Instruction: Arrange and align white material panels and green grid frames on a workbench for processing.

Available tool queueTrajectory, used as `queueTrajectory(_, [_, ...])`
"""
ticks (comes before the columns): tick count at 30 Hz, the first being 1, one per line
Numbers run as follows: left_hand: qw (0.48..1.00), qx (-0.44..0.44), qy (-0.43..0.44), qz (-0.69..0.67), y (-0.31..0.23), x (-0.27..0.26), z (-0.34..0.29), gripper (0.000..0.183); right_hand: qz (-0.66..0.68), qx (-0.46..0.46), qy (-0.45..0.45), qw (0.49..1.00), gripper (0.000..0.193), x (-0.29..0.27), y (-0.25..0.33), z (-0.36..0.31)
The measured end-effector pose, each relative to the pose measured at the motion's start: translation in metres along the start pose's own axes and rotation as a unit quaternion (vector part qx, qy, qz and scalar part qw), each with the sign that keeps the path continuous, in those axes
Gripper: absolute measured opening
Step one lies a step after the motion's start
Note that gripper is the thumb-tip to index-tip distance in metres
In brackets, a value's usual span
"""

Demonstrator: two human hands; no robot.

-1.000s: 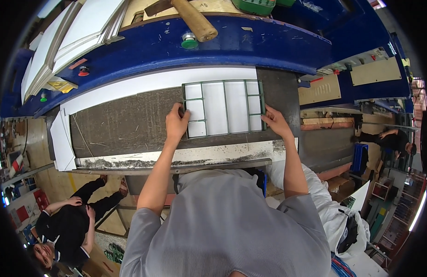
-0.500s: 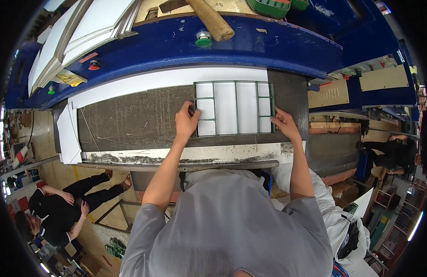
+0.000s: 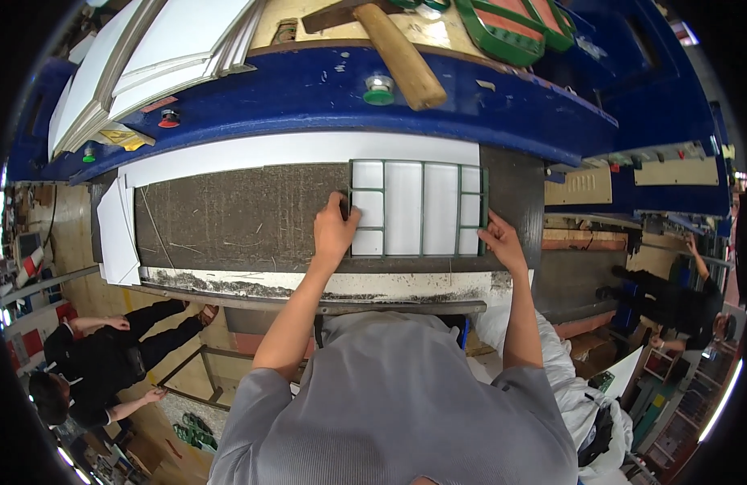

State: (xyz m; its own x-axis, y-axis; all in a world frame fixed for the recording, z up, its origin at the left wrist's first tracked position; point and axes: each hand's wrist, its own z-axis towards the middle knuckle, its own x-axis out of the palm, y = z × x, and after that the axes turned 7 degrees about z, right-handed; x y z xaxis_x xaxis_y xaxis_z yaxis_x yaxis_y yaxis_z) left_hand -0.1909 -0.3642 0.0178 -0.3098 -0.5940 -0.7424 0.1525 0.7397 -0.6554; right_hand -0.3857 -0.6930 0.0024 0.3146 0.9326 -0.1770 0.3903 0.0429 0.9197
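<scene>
A flat rectangular frame (image 3: 423,208) with thin dark-green walls lies on the dark work surface, divided into several compartments. White shows inside the compartments; whether it is a base or a sheet underneath, I cannot tell. My left hand (image 3: 335,233) grips the frame's left wall, thumb on the inner side and fingers curled at the outside. At the right wall is my right hand (image 3: 503,242), its thumb and index finger bent against the frame's edge near the lower right compartments.
Behind the frame runs a long white sheet (image 3: 309,148); more white pieces (image 3: 119,230) lie at the left end. A blue machine beam (image 3: 309,97) crosses beyond, with a hammer (image 3: 402,61), green frames (image 3: 503,36) and stacked white boards (image 3: 171,48) above. People stand left (image 3: 90,364) and right (image 3: 673,299).
The view has shifted, so the bench and beam sit lower in it. The frame stays between my hands; my right hand sits slightly nearer me along its edge. Both bystanders have moved their arms.
</scene>
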Motion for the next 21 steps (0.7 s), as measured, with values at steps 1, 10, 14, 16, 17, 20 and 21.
queueTrajectory(1, [1.000, -0.003, -0.005, -0.004, 0.000, 0.001, -0.001, 0.024, -0.012, -0.012, -0.009, 1.000, 0.063, 0.000, -0.001, -0.001])
queueTrajectory(10, [0.999, -0.004, -0.046, -0.012, 0.004, -0.021, -0.010, 0.039, -0.088, -0.062, -0.154, 0.982, 0.056, 0.013, 0.023, -0.017])
queueTrajectory(14, [0.994, -0.018, -0.081, -0.073, 0.012, -0.046, -0.047, 0.037, -0.089, -0.112, -0.201, 0.969, 0.042, 0.034, 0.069, -0.010])
queueTrajectory(16, [0.999, -0.015, -0.003, -0.036, 0.031, -0.047, -0.071, 0.033, -0.064, -0.166, -0.181, 0.967, 0.032, 0.054, 0.091, 0.003])
queueTrajectory(17, [1.000, -0.012, 0.011, -0.027, 0.039, -0.042, -0.080, 0.025, -0.051, -0.194, -0.168, 0.965, 0.027, 0.067, 0.101, 0.012])
queueTrajectory(20, [0.993, 0.114, -0.020, 0.033, 0.060, -0.024, -0.088, 0.023, -0.070, -0.255, -0.131, 0.955, 0.016, 0.108, 0.144, 0.031])
queueTrajectory(21, [0.990, 0.130, -0.029, 0.044, 0.066, -0.022, -0.073, 0.023, -0.026, -0.275, -0.123, 0.953, 0.014, 0.129, 0.160, 0.045])
